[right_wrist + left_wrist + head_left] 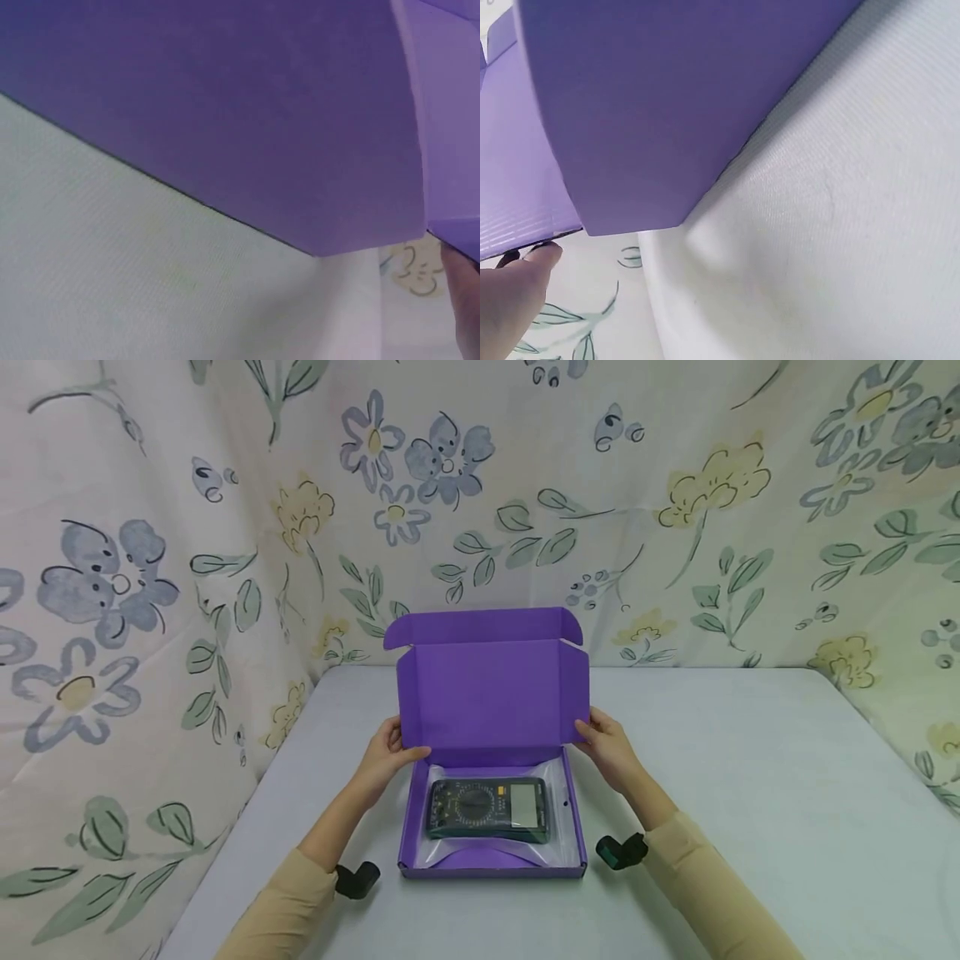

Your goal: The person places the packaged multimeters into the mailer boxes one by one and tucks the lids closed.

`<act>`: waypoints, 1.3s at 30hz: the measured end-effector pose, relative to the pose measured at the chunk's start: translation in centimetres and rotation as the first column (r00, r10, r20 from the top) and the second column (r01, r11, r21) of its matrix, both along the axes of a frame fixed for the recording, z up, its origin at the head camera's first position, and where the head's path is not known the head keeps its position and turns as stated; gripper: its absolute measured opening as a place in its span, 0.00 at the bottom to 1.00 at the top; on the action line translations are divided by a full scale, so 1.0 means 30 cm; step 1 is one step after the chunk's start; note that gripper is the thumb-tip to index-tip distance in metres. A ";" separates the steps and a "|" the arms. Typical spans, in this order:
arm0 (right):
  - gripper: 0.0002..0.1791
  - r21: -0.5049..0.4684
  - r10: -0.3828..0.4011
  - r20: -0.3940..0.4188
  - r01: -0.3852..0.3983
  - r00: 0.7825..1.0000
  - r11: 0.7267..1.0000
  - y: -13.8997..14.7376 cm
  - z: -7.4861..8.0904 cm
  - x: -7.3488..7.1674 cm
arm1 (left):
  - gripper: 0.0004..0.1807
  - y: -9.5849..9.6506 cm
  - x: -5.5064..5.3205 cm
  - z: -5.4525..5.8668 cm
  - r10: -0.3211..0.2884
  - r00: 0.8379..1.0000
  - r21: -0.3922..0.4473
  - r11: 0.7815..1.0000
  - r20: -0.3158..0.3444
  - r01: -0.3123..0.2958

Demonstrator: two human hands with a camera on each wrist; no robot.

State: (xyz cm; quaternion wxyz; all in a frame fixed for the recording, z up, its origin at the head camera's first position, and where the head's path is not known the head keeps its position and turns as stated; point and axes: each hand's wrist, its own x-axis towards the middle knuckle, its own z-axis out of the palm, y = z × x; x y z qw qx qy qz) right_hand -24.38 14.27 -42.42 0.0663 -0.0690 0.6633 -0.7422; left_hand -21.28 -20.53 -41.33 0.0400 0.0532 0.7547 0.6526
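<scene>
A purple cardboard box (495,873) stands on the table with its lid (487,693) raised at the back. Inside lies a dark multimeter (489,808), dial and grey display facing up, in a clear plastic bag (558,777). At the lid's lower left edge, my left hand (382,758) pinches the side flap between thumb and fingers. My right hand (609,750) grips the opposite flap, thumb in front and fingers behind. Both wrist views show the box's outer side wall (652,112) up close, with only part of each hand at the frame edge.
The white table (750,760) extends to both sides of the box. Behind it and on the left hangs a floral curtain (487,510). Small black devices (357,880) are strapped at both wrists, over the beige sleeves.
</scene>
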 end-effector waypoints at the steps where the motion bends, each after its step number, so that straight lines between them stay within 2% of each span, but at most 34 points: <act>1: 0.24 0.001 0.009 -0.008 -0.009 1.000 1.000 0.002 0.000 0.001 | 0.42 0.000 0.002 0.000 0.001 1.000 0.004 1.000 0.008 -0.001; 7: 0.27 -0.006 0.049 -0.046 -0.050 0.998 0.999 0.007 0.004 0.010 | 0.49 0.000 0.016 0.001 -0.062 0.998 -0.006 0.998 -0.014 0.062; 10: 0.27 0.011 0.055 -0.052 -0.054 0.997 0.998 0.010 0.009 0.017 | 0.50 -0.003 0.024 0.000 -0.098 0.995 -0.028 0.995 -0.034 0.097; 14: 0.29 0.028 0.054 -0.071 -0.052 0.996 0.998 0.014 0.027 0.027 | 0.48 -0.010 0.037 0.000 -0.111 0.993 -0.051 0.993 -0.049 0.109; 20: 0.31 -0.088 0.044 -0.136 -0.056 0.990 0.995 0.007 0.070 0.047 | 0.49 -0.023 0.061 0.000 -0.120 0.991 -0.079 0.990 -0.067 0.114; 24: 0.42 -0.112 0.092 -0.187 -0.114 0.978 0.987 -0.007 0.091 0.058 | 0.45 -0.032 0.071 -0.008 -0.141 0.986 -0.052 0.989 -0.084 0.137; 27: 0.46 -0.101 0.153 -0.217 -0.179 0.964 0.979 -0.022 0.096 0.066 | 0.40 -0.023 0.081 -0.005 -0.163 0.981 0.025 0.986 -0.102 0.167; 30: 0.43 -0.108 0.168 -0.219 -0.195 0.961 0.975 -0.033 0.095 0.078 | 0.37 -0.012 0.090 0.002 -0.205 0.972 0.099 0.971 -0.115 0.217; 32: 0.42 -0.111 0.159 -0.218 -0.187 0.963 0.976 -0.037 0.093 0.084 | 0.37 -0.010 0.093 0.004 -0.248 0.961 0.151 0.952 -0.119 0.265; 37: 0.46 -0.116 0.230 -0.237 -0.262 0.944 0.958 -0.027 0.085 0.088 | 0.42 -0.024 0.093 0.002 -0.367 0.919 0.222 0.893 -0.145 0.392; 39: 0.49 -0.123 0.270 -0.242 -0.305 0.932 0.944 -0.017 0.084 0.089 | 0.44 -0.030 0.095 -0.001 -0.395 0.907 0.222 0.880 -0.148 0.420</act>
